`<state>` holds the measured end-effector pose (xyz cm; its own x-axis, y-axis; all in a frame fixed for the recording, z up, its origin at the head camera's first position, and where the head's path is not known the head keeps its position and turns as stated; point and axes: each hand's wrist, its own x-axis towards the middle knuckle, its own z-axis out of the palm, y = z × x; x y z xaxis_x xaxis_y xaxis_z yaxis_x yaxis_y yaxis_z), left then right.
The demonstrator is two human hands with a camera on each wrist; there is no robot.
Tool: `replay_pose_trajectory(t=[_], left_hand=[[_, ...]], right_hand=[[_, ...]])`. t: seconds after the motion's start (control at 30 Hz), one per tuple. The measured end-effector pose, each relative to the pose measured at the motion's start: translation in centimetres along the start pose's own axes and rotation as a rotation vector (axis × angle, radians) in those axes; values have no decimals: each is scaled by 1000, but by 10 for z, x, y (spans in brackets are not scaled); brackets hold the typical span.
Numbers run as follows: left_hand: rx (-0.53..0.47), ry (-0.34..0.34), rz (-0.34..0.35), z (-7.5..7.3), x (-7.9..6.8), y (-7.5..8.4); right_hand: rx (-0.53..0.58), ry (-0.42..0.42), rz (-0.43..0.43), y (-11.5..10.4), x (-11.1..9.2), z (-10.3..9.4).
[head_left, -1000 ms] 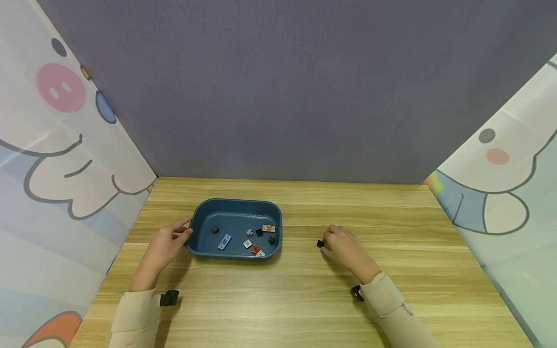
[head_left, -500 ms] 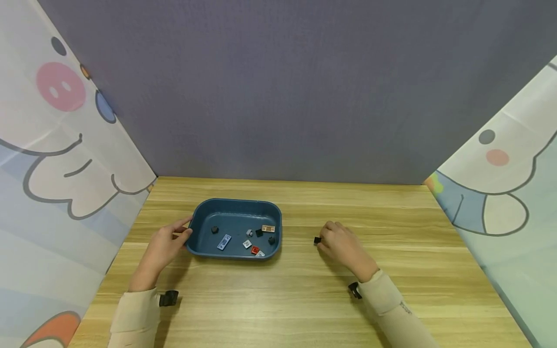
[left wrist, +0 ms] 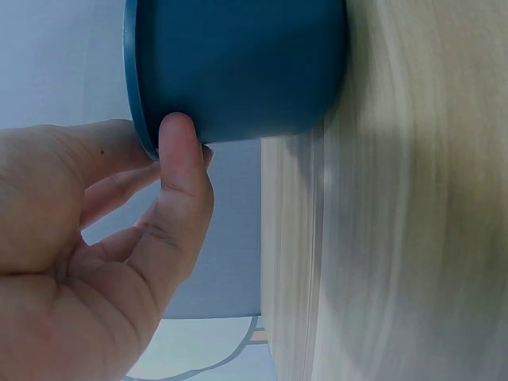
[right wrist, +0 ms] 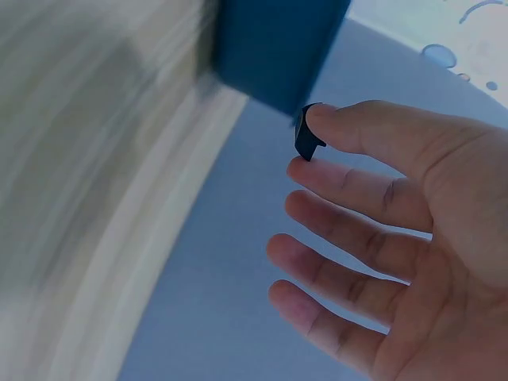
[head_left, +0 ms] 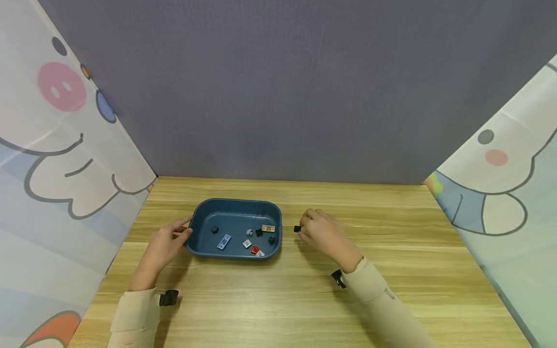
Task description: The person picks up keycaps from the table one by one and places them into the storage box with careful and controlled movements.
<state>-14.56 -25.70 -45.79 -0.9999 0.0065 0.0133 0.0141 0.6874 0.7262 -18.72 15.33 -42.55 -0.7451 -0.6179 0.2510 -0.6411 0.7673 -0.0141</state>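
Observation:
A dark blue plastic tray (head_left: 243, 207) stands on the table, left of the middle. My left hand (head_left: 162, 245) grips its left end, and the left wrist view shows the thumb against the tray wall (left wrist: 238, 71) with fingers behind the rim. Between right thumb and index finger, my right hand (head_left: 324, 234) pinches a small black keycap (right wrist: 304, 136), just right of the tray. The other right fingers are spread apart. Several keycaps lie inside the tray, among them a long blue one (head_left: 224, 241), an orange one (head_left: 268, 228) and a red one (head_left: 255, 250).
The wooden table (head_left: 270, 299) reaches back to a grey upright panel (head_left: 278, 96). Cartoon-printed cloths hang at the left and right sides. A black strap piece (head_left: 168, 297) sticks out from the left cuff, another (head_left: 338, 279) from the right.
My right hand has carried the black keycap leftward and slightly back, closer to the tray. The left hand and the tray have stayed in place.

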Motion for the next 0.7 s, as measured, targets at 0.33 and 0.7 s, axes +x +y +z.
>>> replay_pose_trajectory(t=[0.33,0.7], left_hand=[[-9,-3,6,0,1,1],[-20,0,9,0,0,1]], right_hand=[[2,-54,-65,-35,31,-7],[9,-53,-108,-55,41,-10]])
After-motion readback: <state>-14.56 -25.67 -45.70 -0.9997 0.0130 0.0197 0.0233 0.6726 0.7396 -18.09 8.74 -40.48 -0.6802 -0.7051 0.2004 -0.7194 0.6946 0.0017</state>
